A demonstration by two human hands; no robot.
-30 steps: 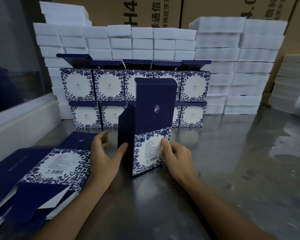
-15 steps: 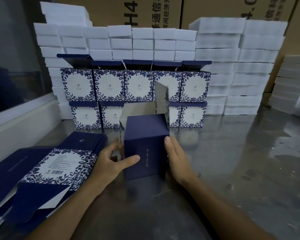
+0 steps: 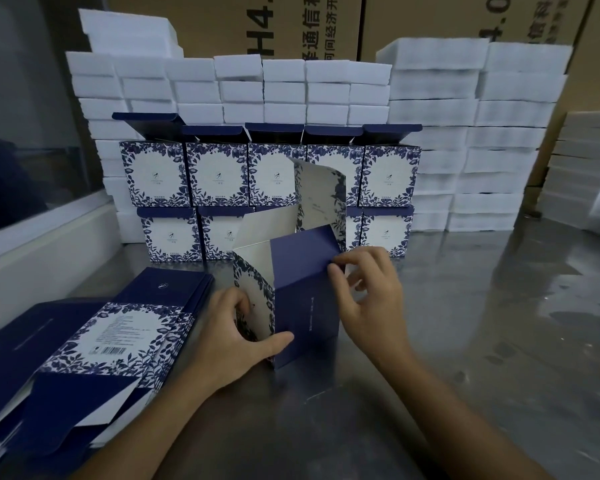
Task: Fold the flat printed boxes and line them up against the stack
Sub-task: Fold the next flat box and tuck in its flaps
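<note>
One half-folded box (image 3: 302, 292), upright on the metal table (image 3: 499, 341), gripped low by the left hand (image 3: 236, 341), its navy panel's top corner pinched by the right hand (image 3: 368, 299); behind, two rows of folded boxes (image 3: 271, 174), five on top; one pile of flat boxes (image 3: 118, 337) left.

Wet-sheened steel table (image 3: 499, 341), brown cartons (image 3: 222, 26) behind, window (image 3: 21, 116) at left

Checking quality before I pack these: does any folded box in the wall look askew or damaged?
Nothing looks damaged. Only the top-left box's lid flap sits higher and further left than the other raised flaps. The box in hand hides part of both rows.
</note>
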